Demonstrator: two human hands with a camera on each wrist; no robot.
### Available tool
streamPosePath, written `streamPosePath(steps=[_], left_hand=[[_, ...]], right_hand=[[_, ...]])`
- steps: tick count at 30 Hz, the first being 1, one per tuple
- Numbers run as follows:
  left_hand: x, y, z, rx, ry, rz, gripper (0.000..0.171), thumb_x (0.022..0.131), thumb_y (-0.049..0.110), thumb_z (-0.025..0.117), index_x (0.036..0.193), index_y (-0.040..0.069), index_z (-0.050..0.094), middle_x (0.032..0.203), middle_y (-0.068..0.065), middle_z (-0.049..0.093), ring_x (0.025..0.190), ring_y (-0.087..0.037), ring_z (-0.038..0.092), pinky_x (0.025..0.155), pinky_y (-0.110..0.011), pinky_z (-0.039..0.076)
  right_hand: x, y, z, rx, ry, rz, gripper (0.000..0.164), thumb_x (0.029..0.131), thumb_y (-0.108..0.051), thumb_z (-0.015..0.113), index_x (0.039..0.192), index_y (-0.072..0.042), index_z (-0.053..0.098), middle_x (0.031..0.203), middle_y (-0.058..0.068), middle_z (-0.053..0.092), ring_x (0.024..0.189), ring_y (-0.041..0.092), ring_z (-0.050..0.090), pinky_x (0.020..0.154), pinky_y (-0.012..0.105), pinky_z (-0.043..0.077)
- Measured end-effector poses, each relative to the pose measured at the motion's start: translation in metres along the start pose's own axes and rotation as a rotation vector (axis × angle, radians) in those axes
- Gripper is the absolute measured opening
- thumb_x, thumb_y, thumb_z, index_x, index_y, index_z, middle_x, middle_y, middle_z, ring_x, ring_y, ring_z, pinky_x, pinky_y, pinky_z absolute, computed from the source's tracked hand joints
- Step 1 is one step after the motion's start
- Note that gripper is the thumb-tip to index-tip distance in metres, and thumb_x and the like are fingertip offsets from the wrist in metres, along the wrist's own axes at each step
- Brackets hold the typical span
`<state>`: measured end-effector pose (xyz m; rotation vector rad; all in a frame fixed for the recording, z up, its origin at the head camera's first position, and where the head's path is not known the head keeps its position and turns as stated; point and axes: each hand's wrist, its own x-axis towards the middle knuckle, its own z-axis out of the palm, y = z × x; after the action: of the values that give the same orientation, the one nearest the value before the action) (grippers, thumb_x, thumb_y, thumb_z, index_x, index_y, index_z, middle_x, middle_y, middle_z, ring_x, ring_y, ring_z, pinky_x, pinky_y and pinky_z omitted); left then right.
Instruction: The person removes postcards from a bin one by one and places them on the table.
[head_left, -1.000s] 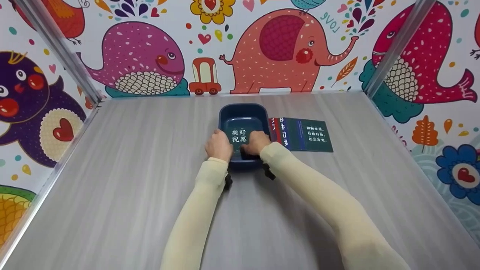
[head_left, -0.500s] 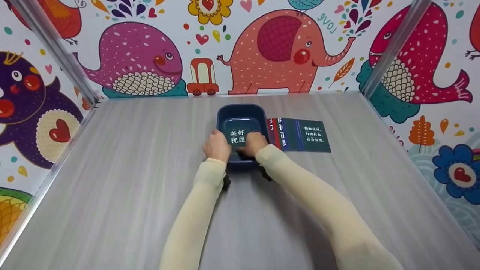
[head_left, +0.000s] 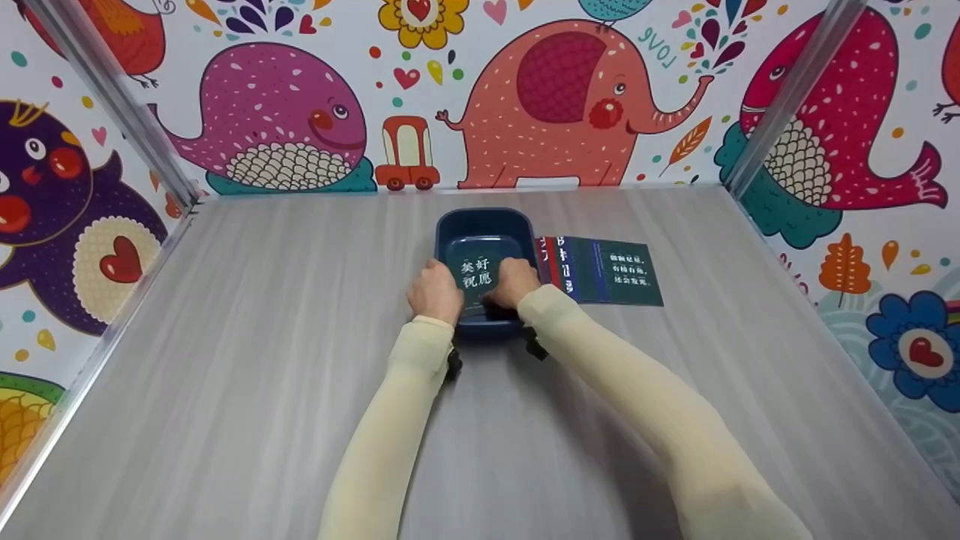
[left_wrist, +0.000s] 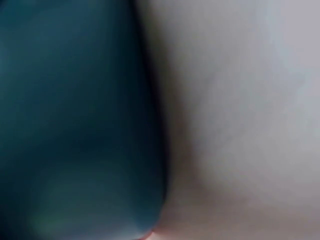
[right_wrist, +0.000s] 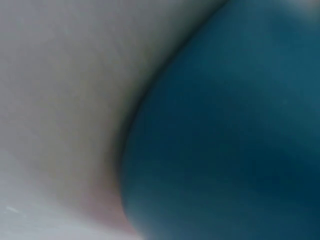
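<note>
A dark blue rectangular plastic tray sits on the table in the head view, its wall large and blurred in both wrist views. A dark green card with white characters lies inside, slightly turned. My left hand grips the tray's left wall; its fingertips are hidden. My right hand is at the right wall, thumb reaching inside over the card's near right part. Its other fingers are mostly hidden, apparently around the wall. Against the right side lies a fanned row of cards, green, blue, purple and red, partly covered by hand and sleeve.
Grey wood-grain table spreads around the tray. A back wall printed with cartoon animals stands close behind. Metal posts and side panels bound the table left and right.
The card inside the tray has turned slightly. My right thumb shifted left, then back right. The tray, the left hand and the fanned cards stay in place; the view itself shifts a little.
</note>
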<state>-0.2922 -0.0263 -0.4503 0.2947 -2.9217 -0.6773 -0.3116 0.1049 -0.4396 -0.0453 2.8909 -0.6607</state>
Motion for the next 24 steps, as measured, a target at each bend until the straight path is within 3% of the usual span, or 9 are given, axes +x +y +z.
streamPosePath(steps=[8, 15, 19, 21, 24], left_hand=[[-0.0005, -0.0001, -0.0011, 0.001, -0.005, -0.004, 0.042, 0.09, 0.013, 0.069, 0.126, -0.006, 0.057, 0.111, -0.02, 0.072, 0.096, -0.038, 0.072, 0.084, -0.05, 0.058], [-0.0008, -0.0007, -0.0003, -0.004, 0.015, 0.004, 0.035, 0.09, 0.011, 0.068, 0.12, -0.005, 0.059, 0.108, -0.02, 0.073, 0.095, -0.039, 0.073, 0.081, -0.051, 0.058], [-0.0011, -0.0008, -0.0008, -0.001, 0.009, 0.008, 0.038, 0.089, 0.012, 0.07, 0.12, -0.005, 0.058, 0.108, -0.02, 0.073, 0.095, -0.039, 0.072, 0.082, -0.051, 0.057], [-0.0011, -0.0006, -0.001, -0.001, 0.004, 0.007, 0.038, 0.089, 0.013, 0.07, 0.121, -0.005, 0.058, 0.109, -0.02, 0.072, 0.096, -0.039, 0.072, 0.083, -0.05, 0.057], [-0.0007, 0.0, -0.001, -0.001, -0.007, 0.001, 0.038, 0.091, 0.013, 0.069, 0.122, -0.005, 0.058, 0.109, -0.02, 0.072, 0.095, -0.039, 0.072, 0.083, -0.05, 0.057]], right_hand=[[-0.0009, -0.0002, -0.0002, 0.036, 0.014, 0.018, 0.048, 0.082, -0.023, 0.081, 0.118, 0.005, 0.067, 0.117, 0.02, 0.071, 0.104, 0.03, 0.068, 0.097, 0.045, 0.053], [-0.001, 0.001, -0.0011, 0.081, 0.065, 0.022, 0.029, 0.087, -0.015, 0.072, 0.108, 0.005, 0.07, 0.108, 0.019, 0.073, 0.093, 0.028, 0.067, 0.089, 0.046, 0.055], [0.0008, 0.0029, -0.0027, 0.109, 0.105, 0.019, 0.012, 0.087, -0.012, 0.069, 0.08, -0.003, 0.065, 0.082, 0.009, 0.067, 0.076, 0.021, 0.058, 0.077, 0.039, 0.052], [0.0014, 0.0036, -0.0041, 0.129, 0.118, 0.016, 0.025, 0.087, -0.011, 0.068, 0.066, -0.009, 0.054, 0.068, 0.003, 0.056, 0.068, 0.018, 0.051, 0.069, 0.034, 0.047], [0.0022, 0.0046, -0.0067, 0.177, 0.126, 0.026, 0.036, 0.087, -0.009, 0.066, 0.057, -0.015, 0.046, 0.059, -0.002, 0.047, 0.061, 0.016, 0.048, 0.062, 0.029, 0.04]])
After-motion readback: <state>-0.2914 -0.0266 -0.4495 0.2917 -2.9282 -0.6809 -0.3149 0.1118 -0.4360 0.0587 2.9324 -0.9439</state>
